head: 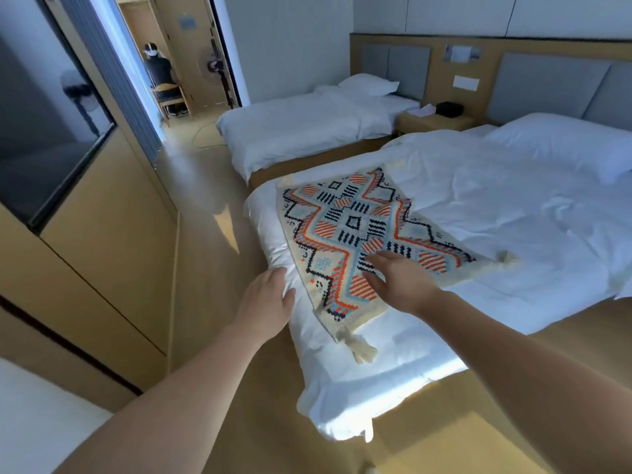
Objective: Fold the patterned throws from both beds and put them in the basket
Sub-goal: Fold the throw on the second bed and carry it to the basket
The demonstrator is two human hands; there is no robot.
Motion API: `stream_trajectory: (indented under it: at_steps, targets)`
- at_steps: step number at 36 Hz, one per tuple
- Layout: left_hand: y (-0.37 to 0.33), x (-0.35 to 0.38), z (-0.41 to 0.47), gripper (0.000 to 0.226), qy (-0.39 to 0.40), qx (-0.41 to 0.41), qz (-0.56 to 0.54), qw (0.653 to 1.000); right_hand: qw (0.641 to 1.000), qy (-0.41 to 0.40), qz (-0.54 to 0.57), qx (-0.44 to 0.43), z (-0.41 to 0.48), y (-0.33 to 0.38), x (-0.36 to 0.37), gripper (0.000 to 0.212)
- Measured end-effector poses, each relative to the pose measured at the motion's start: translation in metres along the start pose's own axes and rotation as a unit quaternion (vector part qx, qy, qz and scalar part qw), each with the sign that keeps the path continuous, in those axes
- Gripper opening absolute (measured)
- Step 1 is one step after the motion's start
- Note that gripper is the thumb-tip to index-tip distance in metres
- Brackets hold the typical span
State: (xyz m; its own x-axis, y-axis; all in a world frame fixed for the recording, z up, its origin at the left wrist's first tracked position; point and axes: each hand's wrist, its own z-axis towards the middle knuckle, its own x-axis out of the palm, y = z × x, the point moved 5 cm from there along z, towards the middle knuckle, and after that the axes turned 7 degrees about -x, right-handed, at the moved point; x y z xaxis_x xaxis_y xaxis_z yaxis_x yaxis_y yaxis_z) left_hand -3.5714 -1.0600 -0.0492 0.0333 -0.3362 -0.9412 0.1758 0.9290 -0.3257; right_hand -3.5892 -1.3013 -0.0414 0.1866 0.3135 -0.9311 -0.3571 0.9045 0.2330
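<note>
- Patterned throw: it is lying flat across the foot end of the near bed, on the white duvet, one tasselled corner pointing toward me.
- Left hand: I am touching the duvet at the bed's left corner, just beside the throw's edge, fingers straight and close together, holding nothing.
- Right hand: I am laying it palm down on the throw's near part, fingers straight and slightly spread.
- Far bed: it is standing beyond, made up in white.

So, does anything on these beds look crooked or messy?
The patterned throw lies askew on the near bed, not squared to its edges, and the white duvet around it is wrinkled. The far bed looks neater.
</note>
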Motion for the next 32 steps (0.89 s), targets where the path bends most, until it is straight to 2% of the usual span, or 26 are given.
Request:
stream_trajectory:
  at_steps: [8,12,20,22,27,32]
  targets:
    - [-0.008,0.013,0.100,0.050,0.039,0.009,-0.011,0.999,0.999,0.004,0.028,0.044,0.073,-0.061,0.027,0.045]
    - [-0.008,0.022,0.141,0.051,0.053,0.014,-0.019,0.998,0.997,0.032,0.035,0.068,0.101,-0.084,0.040,0.047]
    - [0.004,0.047,0.206,0.051,0.090,0.048,-0.031,0.994,0.988,0.057,0.026,0.140,0.130,-0.108,0.060,0.041]
    - [0.023,0.066,0.254,0.052,0.126,0.076,-0.037,0.988,0.981,0.051,0.011,0.188,0.156,-0.116,0.080,0.041]
    - [0.023,0.080,0.286,0.052,0.138,0.118,-0.055,0.982,0.969,0.063,-0.005,0.237,0.168,-0.127,0.087,0.044]
    - [0.061,0.095,0.368,0.049,0.183,0.206,-0.060,0.959,0.931,0.053,-0.014,0.361,0.213,-0.110,0.127,0.041]
